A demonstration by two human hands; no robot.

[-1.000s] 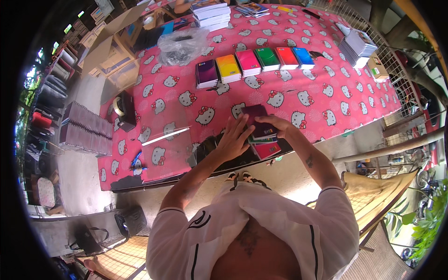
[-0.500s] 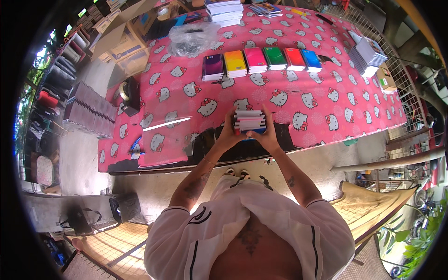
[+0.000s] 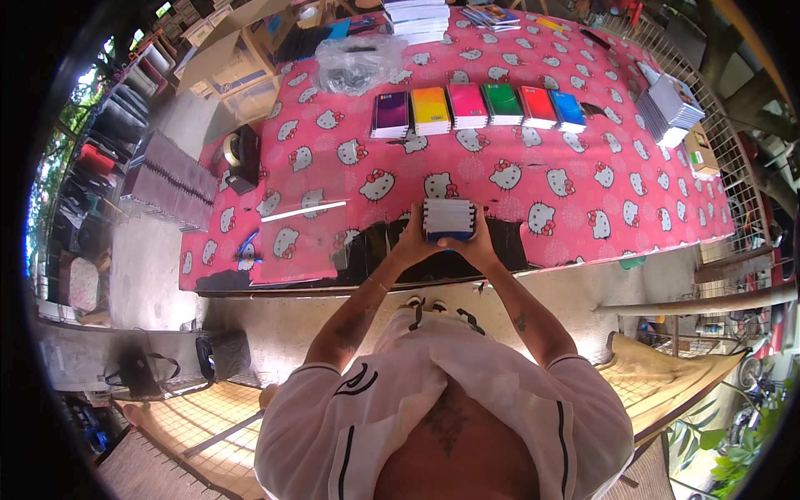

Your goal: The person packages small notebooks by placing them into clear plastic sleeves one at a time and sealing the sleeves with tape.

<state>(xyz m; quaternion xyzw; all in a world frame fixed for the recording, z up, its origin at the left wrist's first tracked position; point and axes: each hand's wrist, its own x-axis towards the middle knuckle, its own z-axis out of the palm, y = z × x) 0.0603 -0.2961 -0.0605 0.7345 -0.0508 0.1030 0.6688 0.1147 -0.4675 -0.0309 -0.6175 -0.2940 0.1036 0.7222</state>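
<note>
White-paged notebooks [image 3: 448, 218] between hands [image 3: 477, 246], near table edge [image 3: 275, 292]

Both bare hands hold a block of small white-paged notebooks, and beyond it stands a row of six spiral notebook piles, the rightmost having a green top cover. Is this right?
Not quite: in the head view, the rightmost spiral notebook pile has a blue top cover, not green. The rest is right: left hand and right hand hold the small white-paged notebooks.
</note>
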